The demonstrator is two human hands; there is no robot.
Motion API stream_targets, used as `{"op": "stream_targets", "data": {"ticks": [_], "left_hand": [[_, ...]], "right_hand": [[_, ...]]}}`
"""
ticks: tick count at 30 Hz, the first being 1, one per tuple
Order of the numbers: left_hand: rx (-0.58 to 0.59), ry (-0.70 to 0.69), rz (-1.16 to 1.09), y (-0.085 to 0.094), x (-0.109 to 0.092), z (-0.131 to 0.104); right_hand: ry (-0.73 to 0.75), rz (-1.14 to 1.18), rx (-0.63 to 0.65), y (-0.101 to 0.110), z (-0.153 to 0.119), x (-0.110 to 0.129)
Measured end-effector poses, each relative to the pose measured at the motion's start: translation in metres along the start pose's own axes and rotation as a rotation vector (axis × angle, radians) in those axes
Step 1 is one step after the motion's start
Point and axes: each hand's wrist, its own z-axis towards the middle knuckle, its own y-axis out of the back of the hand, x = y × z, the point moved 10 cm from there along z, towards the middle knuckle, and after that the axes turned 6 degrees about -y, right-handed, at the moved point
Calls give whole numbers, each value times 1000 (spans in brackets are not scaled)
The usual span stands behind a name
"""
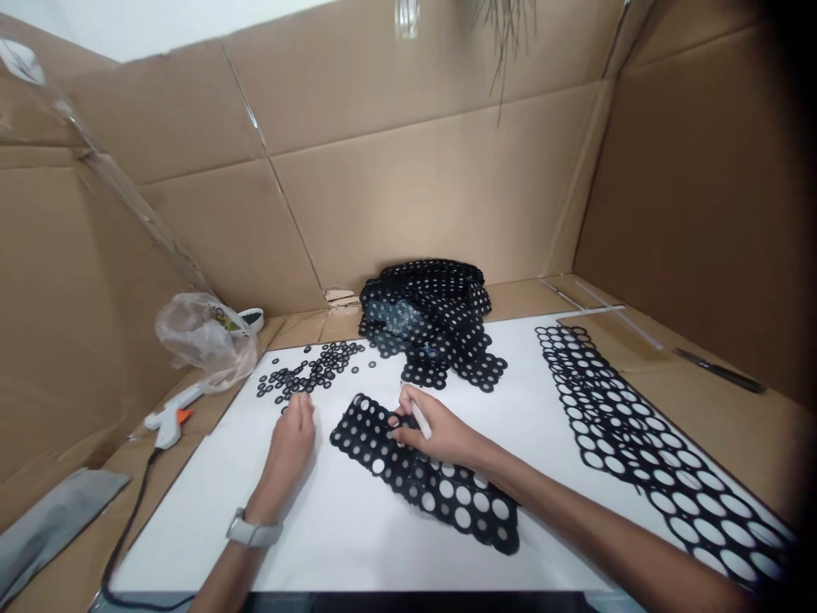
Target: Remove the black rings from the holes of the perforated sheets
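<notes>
My right hand [425,426] is closed around a slim white pen-like stick [421,420], its thumb and fingertips on the surface of a black strip of joined rings [440,494]. That strip lies slantwise on the white board, with small rings at its far end and larger ones nearer me. My left hand [294,434], with a grey watch on the wrist, has its fingers pinched together at the near edge of a scatter of small loose black rings [319,368]. Whatever is between those fingertips is hidden.
Behind stands a heap of black ringed mesh [434,311]. A large-ringed black sheet [613,417] lies on the right, with a knife [721,372] beyond it. At left are a glue gun [171,421] with its cord, a plastic bag [204,336] and a grey cloth [57,528]. Cardboard walls enclose the board.
</notes>
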Motion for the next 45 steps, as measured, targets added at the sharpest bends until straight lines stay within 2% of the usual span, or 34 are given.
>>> {"op": "stream_targets", "data": {"ticks": [2,4,9,13,20,29,35,38,42,44,45], "left_hand": [[-2,-12,-18,5,2,0],[35,-65,-52,2,-7,-1],[153,-252,-118,-21,-47,-7],[178,-324,-163,-34,-59,-5],[258,-329,-311,-51,-54,13],[271,-89,-497,-54,-26,19],[226,32,-644,-61,-17,15],[173,69,-656,-53,-5,20],[25,50,-493,-16,12,37],[-64,4,-384,5,8,39],[-100,-44,-317,13,0,37]], "right_hand": [[21,-15,-8,1,-3,3],[46,-39,-16,2,-4,8],[75,-108,-44,2,-5,16],[67,-137,-40,1,-4,12],[53,-139,-3,-3,2,4],[71,-126,14,-2,0,11],[52,-163,-67,6,-2,12],[30,-181,-89,9,-3,10],[-11,-213,-118,12,-4,6],[-25,-226,-130,11,-4,4],[-28,-231,-137,11,-4,4]]}}
